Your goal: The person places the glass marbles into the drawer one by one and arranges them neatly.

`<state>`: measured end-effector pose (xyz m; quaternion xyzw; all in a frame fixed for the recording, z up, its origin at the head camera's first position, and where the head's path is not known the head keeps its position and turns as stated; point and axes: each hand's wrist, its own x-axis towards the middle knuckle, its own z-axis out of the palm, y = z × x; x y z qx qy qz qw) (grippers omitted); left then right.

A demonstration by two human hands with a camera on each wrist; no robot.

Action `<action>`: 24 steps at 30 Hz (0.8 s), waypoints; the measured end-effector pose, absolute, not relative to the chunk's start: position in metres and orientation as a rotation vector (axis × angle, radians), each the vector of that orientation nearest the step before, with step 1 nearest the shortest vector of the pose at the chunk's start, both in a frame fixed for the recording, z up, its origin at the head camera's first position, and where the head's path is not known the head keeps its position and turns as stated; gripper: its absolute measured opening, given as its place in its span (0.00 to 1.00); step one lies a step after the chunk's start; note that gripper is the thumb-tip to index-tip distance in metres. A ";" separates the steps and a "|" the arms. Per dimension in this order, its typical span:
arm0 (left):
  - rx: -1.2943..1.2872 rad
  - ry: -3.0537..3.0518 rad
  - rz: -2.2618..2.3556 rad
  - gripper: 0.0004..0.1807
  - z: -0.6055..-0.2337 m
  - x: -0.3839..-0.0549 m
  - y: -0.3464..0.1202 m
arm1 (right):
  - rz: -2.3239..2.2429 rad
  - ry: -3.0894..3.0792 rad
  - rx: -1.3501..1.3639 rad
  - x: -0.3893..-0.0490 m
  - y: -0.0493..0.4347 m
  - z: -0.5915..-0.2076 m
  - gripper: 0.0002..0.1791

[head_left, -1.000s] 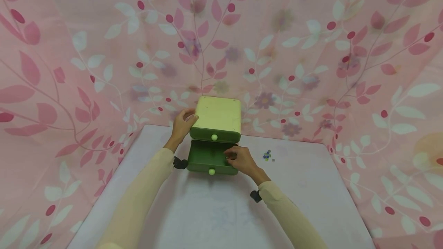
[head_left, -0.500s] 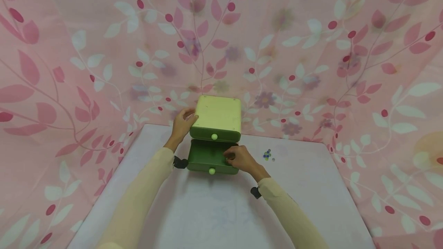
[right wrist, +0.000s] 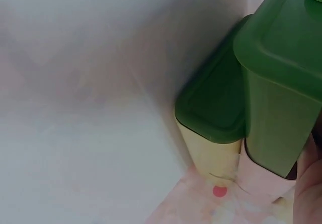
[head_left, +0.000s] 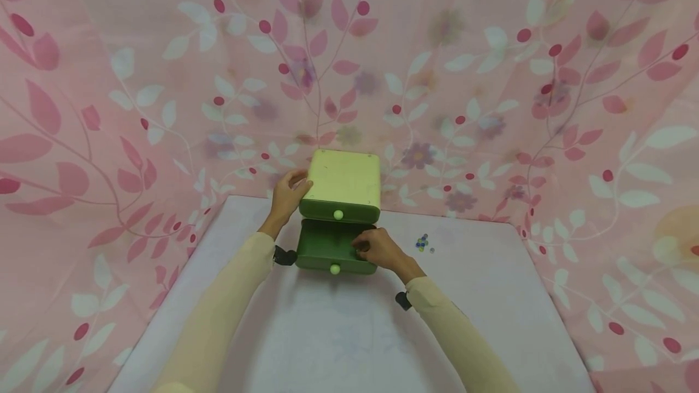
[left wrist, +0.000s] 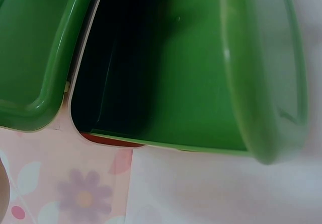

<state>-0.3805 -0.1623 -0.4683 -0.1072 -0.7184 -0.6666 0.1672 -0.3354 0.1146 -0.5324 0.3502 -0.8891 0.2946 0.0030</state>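
Note:
A small two-drawer box [head_left: 345,176] with a pale yellow-green shell stands near the back of the table. Its upper green drawer front [head_left: 357,212] is in place, while the lower green drawer [head_left: 322,238] is pulled out. My left hand [head_left: 286,199] holds the box at its upper left edge, thumb on the top. Over the right rim of the lower drawer, my right hand [head_left: 381,248] has its fingers bent down into it. I cannot tell whether those fingertips hold something. The left wrist view shows the drawer's floor [left wrist: 196,83] with a tiny speck [left wrist: 178,18] on it.
Several small blue, green and clear marble-like beads [head_left: 422,244] lie on the table to the right of the box. The white-covered table [head_left: 464,308] meets a pink leaf-patterned curtain [head_left: 349,77] at the back and sides.
Both hands stay almost where they were. The right hand's fingers have shifted very slightly at the drawer's right rim; the box, drawers and beads have not moved.

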 end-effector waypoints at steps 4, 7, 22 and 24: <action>-0.272 -2.041 -1.881 0.24 -0.483 -0.394 -0.164 | 0.923 -2.782 1.054 -0.335 0.115 -0.534 0.13; -0.254 -2.056 -1.865 0.24 -0.488 -0.397 -0.165 | 0.963 -2.770 1.033 -0.334 0.116 -0.536 0.13; -0.259 -2.050 -1.869 0.24 -0.488 -0.397 -0.165 | 1.070 -2.733 1.014 -0.333 0.116 -0.543 0.12; -0.256 -2.048 -1.874 0.24 -0.488 -0.397 -0.165 | 1.093 -2.706 1.022 -0.334 0.117 -0.545 0.12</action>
